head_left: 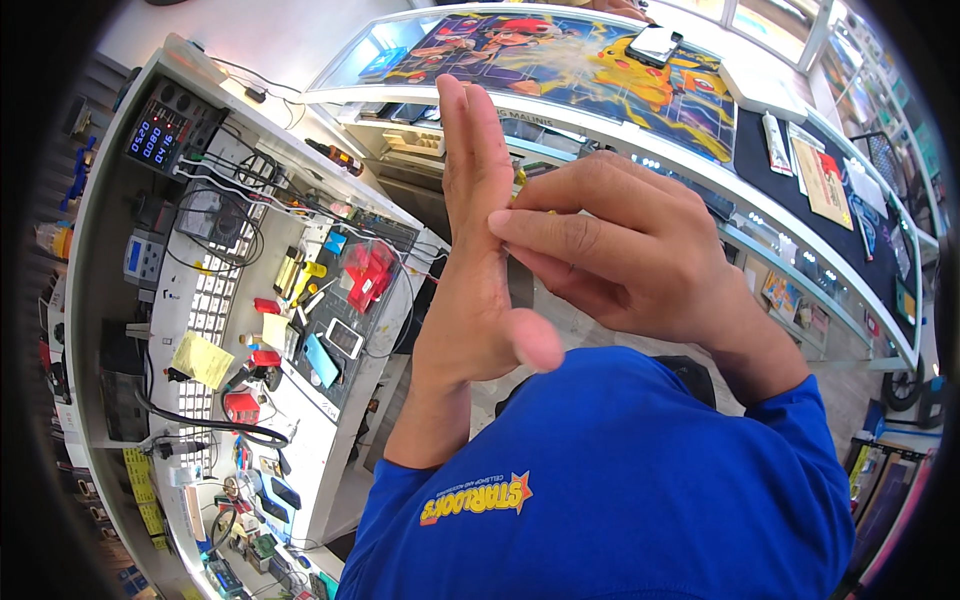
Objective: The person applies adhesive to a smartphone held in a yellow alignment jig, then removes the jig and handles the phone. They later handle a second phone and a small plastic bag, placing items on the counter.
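Pinching: right grip (pixel 650 240), contents unclear | left grip (pixel 465 240) flat, released | cluttered workbench (pixel 305 432) left, glass counter (pixel 610 130) ahead

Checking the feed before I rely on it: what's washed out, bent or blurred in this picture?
Head view: the white workbench at left looks nearly washed out; head view: the display counter bows with the fisheye, and the corners go black; head view: the left hand and right hand read fairly clearly, though the left thumb looks soft.

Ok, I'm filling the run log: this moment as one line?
left hand: raised, open | right hand: curled, at left hand | held item: none visible
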The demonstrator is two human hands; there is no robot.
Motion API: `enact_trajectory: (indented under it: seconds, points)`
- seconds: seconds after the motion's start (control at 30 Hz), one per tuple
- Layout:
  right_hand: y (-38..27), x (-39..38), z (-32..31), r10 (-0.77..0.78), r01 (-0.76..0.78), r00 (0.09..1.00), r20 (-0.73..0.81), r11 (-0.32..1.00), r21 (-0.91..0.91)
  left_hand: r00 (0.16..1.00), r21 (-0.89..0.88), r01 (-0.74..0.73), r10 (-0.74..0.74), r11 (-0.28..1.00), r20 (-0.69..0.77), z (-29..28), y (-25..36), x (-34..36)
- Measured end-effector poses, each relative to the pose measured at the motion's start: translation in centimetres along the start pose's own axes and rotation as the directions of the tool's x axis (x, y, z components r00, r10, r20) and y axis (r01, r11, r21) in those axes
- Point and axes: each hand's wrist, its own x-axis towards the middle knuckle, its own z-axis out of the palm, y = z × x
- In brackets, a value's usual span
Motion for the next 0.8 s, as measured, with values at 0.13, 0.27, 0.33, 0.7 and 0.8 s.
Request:
enact_trajectory:
  seconds: [0.13, 0.27, 0.33, 0.7, 0.8]
  points:
    - [0.1, 0.3, -0.1, -0.066, 0.068, 0.997, 0.037, 0.995, -0.071, 0.985, 0.225, -0.173, 0.170, 0.959, 0.030, -0.7, -4.7, 0.1]
    - [0.5, 0.4, 0.1, -0.110, 0.113, 0.994, 0.026, 0.987, -0.118, 0.979, 0.266, -0.205, 0.203, 0.942, 0.037, -1.0, -2.6, 0.0]
    - [0.7, 0.5, 0.1, -0.109, 0.111, 0.994, 0.022, 0.987, -0.115, 0.980, 0.284, -0.197, 0.195, 0.938, 0.036, -1.0, -2.1, 0.0]
    - [-0.3, 0.2, 0.2, 0.202, -0.200, 0.979, 0.009, 0.962, 0.186, 0.996, -0.182, -0.089, 0.084, 0.979, -0.038, 0.2, -2.3, -0.3]
    - [-0.4, 0.2, 0.4, 0.151, -0.149, 0.989, 0.001, 0.974, 0.171, 0.997, -0.390, -0.056, 0.034, 0.919, -0.064, 1.0, -2.9, -0.5]
